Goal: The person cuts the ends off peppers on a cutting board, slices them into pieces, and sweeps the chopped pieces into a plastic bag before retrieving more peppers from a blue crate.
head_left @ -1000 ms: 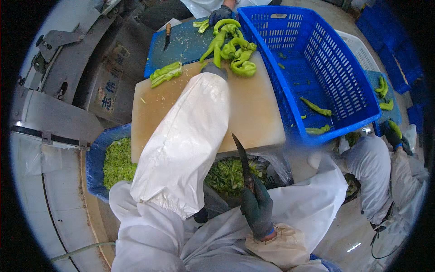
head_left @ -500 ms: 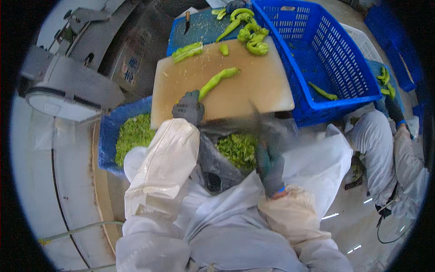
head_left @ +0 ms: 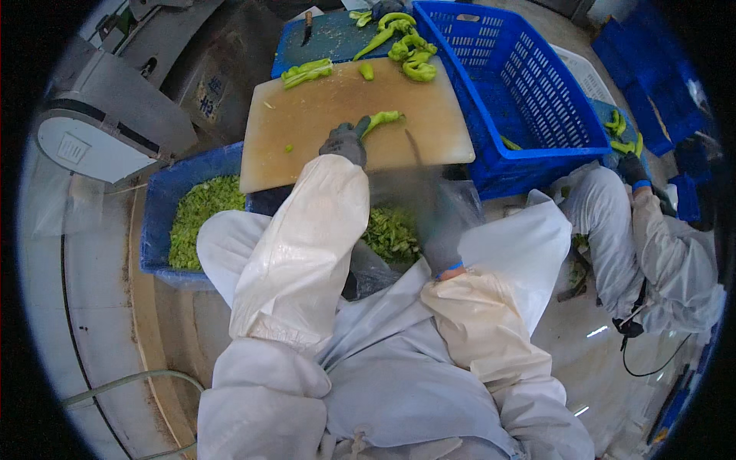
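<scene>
My left hand (head_left: 345, 143), in a dark grey glove, grips the near end of a long green pepper (head_left: 383, 119) on a pale cutting board (head_left: 307, 165). My gloved right hand (head_left: 445, 230) is smeared by motion, near the board's front edge. From it rises the blurred, dark blade of a knife (head_left: 414, 146), a little right of the pepper. Chopped green pieces (head_left: 391, 234) lie in a dark plastic-lined container below, partly hidden by my left sleeve. A halved pepper (head_left: 307, 72) and a short green piece (head_left: 366, 71) rest along the board's far side.
Curled whole peppers (head_left: 414, 57) lie at the far right corner. Beyond is a blue board (head_left: 330, 50) with another knife (head_left: 307, 29). A blue crate (head_left: 529, 157) stands right, a bin of chopped greens (head_left: 157, 230) left. A co-worker's gloved hand (head_left: 633, 170) is at far right.
My left hand has moved right and farther along the pepper, so less of it shows. The knife has shifted beside it. A small green bit now shows on the board's left. The whole view has shifted.
</scene>
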Motion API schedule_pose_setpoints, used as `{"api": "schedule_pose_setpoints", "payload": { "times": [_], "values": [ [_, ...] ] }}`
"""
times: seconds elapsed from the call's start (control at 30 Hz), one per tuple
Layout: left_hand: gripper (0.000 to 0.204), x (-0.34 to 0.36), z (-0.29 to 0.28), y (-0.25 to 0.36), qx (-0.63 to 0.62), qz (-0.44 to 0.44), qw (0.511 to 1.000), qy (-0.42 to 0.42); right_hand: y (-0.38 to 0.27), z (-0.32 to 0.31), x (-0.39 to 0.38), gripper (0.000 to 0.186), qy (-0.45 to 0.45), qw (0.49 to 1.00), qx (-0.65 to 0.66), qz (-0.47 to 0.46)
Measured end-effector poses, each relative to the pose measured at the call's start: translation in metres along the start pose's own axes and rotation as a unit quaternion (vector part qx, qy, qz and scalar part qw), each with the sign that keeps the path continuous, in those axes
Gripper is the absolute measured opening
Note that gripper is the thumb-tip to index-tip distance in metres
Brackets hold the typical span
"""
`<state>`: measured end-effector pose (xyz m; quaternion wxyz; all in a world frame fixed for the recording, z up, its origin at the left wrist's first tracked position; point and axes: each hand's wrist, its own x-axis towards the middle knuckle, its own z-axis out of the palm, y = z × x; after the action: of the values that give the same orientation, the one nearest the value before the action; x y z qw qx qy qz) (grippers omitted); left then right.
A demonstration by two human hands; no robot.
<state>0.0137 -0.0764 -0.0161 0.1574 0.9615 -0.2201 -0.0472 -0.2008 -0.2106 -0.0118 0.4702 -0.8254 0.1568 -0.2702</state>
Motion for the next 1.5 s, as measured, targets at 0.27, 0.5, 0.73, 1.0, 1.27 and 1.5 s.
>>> {"api": "schedule_pose_setpoints", "payload": {
  "times": [0.27,0.5,0.73,1.0,1.27,1.5],
  "values": [
    [0.067,-0.017,-0.001,0.009,0.002,-0.022,0.999,0.027,0.028,0.037,0.043,0.043,-0.013,1.0,-0.011,-0.014],
    [0.059,-0.021,-0.004,0.015,0.021,-0.025,0.999,0.02,0.04,0.066,0.08,0.044,-0.071,0.972,0.159,0.157],
    [0.063,-0.02,-0.006,0.019,0.017,-0.024,0.998,0.049,0.024,0.062,0.09,0.046,-0.145,0.976,-0.142,0.084],
    [0.055,-0.011,0.001,0.009,-0.023,-0.048,0.999,0.011,0.021,0.018,0.004,0.043,-0.135,0.979,-0.129,0.088],
    [0.048,0.014,0.014,-0.046,-0.315,-0.132,0.939,-0.039,0.006,0.0,-0.011,0.038,-0.079,0.986,-0.099,0.111],
    [0.041,0.012,0.039,-0.041,-0.779,-0.303,0.543,0.081,0.033,-0.005,-0.013,0.037,-0.07,0.987,-0.073,0.121]
  ]
}}
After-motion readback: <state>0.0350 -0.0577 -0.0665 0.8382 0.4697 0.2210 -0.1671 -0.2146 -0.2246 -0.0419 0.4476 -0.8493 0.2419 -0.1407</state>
